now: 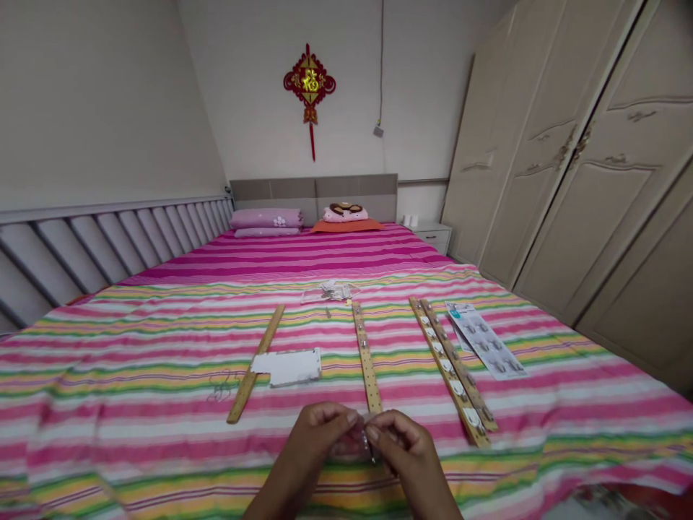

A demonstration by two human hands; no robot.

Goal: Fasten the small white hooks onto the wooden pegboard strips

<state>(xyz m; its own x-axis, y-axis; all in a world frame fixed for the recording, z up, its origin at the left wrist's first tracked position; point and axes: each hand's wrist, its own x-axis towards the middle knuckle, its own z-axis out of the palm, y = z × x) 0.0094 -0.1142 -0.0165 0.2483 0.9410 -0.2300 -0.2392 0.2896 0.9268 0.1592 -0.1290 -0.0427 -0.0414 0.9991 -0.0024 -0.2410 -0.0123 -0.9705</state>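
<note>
Close to the bed's near side, my left hand (323, 435) and my right hand (405, 442) are almost together, each with thumb and fingers pinched. Between them they grip a small clear plastic bag (351, 442), blurred and partly covered by the fingers. Something thin and shiny shows at its right side, too small to name. Just beyond my hands lies a narrow wooden strip (369, 368) with rows of holes; small metal pieces sit along its far half. Its near end is hidden behind my fingers.
Two wooden strips (460, 393) bearing white discs and metal pieces lie at right, beside printed cards (490, 343). At left, a white card (295, 367) overlaps a plain wooden strip (265, 339); dark thin strands (221, 390) are nearby. A clear tray (311, 297) holds small scraps.
</note>
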